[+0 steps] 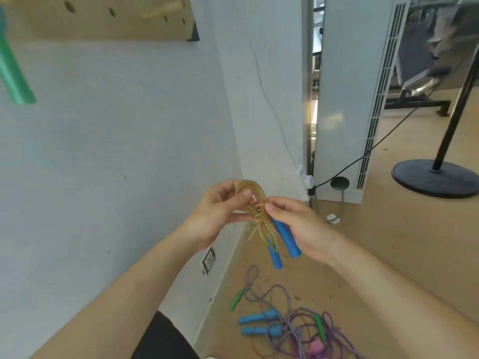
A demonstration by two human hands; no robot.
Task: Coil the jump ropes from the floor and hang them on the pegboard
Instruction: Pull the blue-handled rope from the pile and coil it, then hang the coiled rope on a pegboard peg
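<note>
A coiled yellow jump rope (252, 196) with two blue handles (286, 238) hanging down is held in front of me. My left hand (216, 211) grips the coil from the left, thumb across the loops. My right hand (298, 225) pinches a strand at the coil's waist, with one blue handle lying against its palm. The wooden pegboard (103, 16) with a peg (162, 11) is at the top left. A green handle (13, 73) hangs below it. More ropes (290, 322) lie tangled on the floor below.
The floor pile has blue, green and pink handles with purple and striped cords. A white wall with a socket (208, 260) is on the left. A white standing unit (344, 99), a black cable (375, 146) and a round black stand base (435, 177) are on the right.
</note>
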